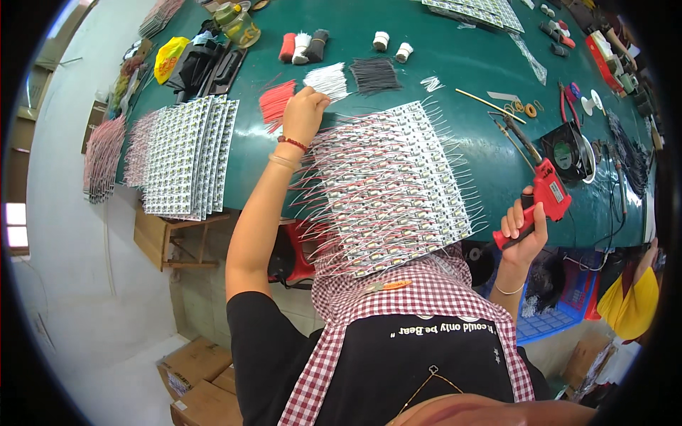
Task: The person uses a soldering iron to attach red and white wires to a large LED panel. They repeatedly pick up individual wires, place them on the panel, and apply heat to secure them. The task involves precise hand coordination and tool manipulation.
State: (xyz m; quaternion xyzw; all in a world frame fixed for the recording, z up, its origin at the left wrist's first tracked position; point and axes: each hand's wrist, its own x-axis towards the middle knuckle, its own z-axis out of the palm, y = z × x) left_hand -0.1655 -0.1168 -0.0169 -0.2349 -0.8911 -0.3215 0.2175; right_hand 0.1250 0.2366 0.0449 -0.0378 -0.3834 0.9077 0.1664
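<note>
A large panel of small white circuit boards (419,142) lies tilted before me, its near edge over my lap. Rows of red and white wires stick out from it. At its far left corner, my left hand (305,117) is closed in a pinch; whatever its fingertips hold is too small to make out. Beside that hand lie bunches of cut wires: red wires (275,103), white wires (328,82) and black wires (374,75). To the right of the panel, my right hand (524,231) grips a red soldering gun (552,193), its tip pointing away over the table.
Stacked circuit panels (188,156) stand at the left table edge. Wire bundles (302,47) lie at the back. A black fan (568,150), solder rings (530,110) and red-handled pliers (565,106) sit on the right. Below is a blue crate (554,323).
</note>
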